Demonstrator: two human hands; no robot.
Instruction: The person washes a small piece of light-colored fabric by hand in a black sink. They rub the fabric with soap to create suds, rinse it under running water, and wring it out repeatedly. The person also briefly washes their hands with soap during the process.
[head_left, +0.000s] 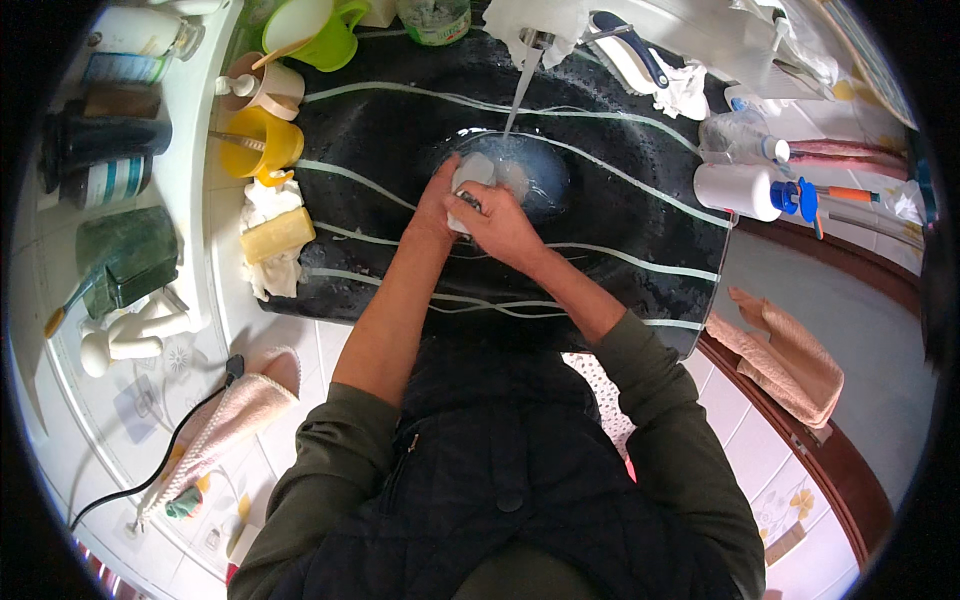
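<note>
Over the bowl of a black sink (622, 195) with wavy pale stripes, my two hands are close together on a small white object (474, 171). My left hand (436, 196) supports it from the left side. The fingers of my right hand (491, 219) are bent over its near part, where a small dark patch shows; they hide much of it, so its kind is unclear. From the faucet (535, 37) a stream of water (523, 86) runs into cloudy water (541, 174) in the bowl, just beyond my hands.
At left are a yellow cup (259, 146), a soap bar (277, 235) on white cloth, and a green mug (319, 34). A brush (628, 52) lies behind right. A white bottle (731, 191) with a blue top and a clear plastic bottle (739, 139) line the right edge.
</note>
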